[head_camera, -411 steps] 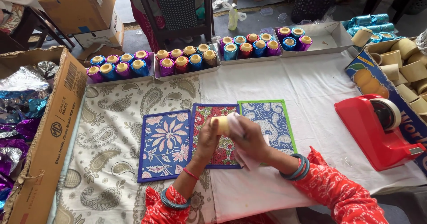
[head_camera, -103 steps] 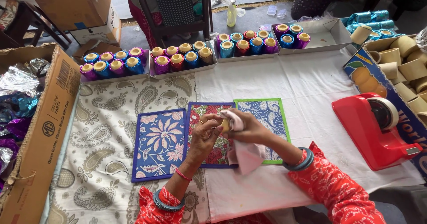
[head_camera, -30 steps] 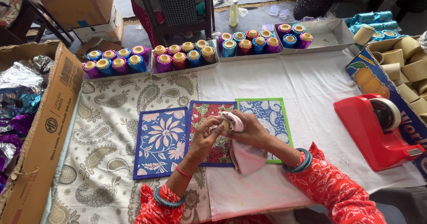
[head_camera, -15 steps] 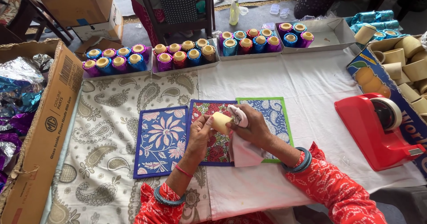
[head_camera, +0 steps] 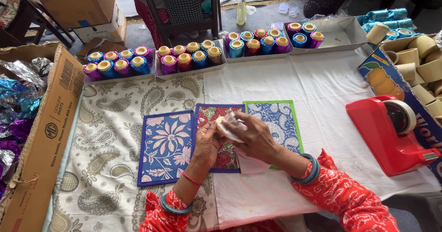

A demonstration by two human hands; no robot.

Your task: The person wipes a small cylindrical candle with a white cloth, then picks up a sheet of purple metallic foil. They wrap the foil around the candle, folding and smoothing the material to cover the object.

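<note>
My left hand (head_camera: 206,142) and my right hand (head_camera: 251,135) meet over three patterned mats (head_camera: 165,144) at the near middle of the table. Between them sits a small pale cup (head_camera: 220,120), mostly covered by a white cloth (head_camera: 230,128) that my right hand presses around it. My left hand holds the cup from the left. A loose end of the cloth (head_camera: 252,164) hangs down under my right wrist onto the mat.
Trays of foil-wrapped cups (head_camera: 191,57) line the far edge. A red tape dispenser (head_camera: 391,133) stands at the right, beside a box of plain pale cups (head_camera: 416,68). A cardboard box with foil sheets (head_camera: 32,121) borders the left. Chairs stand beyond the table.
The cup was more exposed half a second ago; now the white cloth covers most of it. Both hands stay in the same place over the mats.
</note>
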